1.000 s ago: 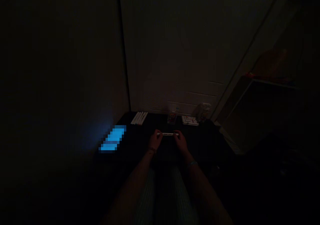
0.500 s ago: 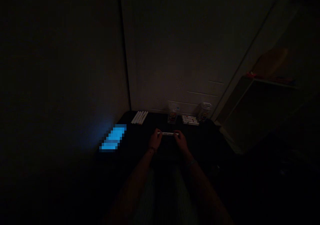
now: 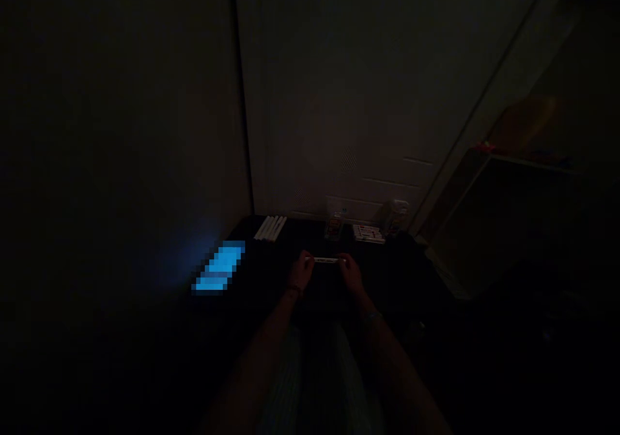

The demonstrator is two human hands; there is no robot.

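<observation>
Between my hands, a thin white marker (image 3: 326, 260) with dark print lies level from left to right over the dark table. My left hand (image 3: 302, 272) is closed on its left end, and my right hand (image 3: 351, 272) pinches its right end. Several white markers (image 3: 270, 228) lie side by side at the table's back left. Beyond my right hand is a flat group of similar white markers (image 3: 369, 233). The light is very dim, so finger details and the print are hard to make out.
A clear package (image 3: 334, 224) and another clear package (image 3: 398, 216) stand along the wall at the back of the dark table (image 3: 397, 273). A glowing blue, pixelated screen (image 3: 220, 267) lies at the left edge. A shelf unit (image 3: 527, 159) is to the right.
Both hands still hold the marker in nearly the same place; it sits very slightly lower in the view. The picture is a little darker.
</observation>
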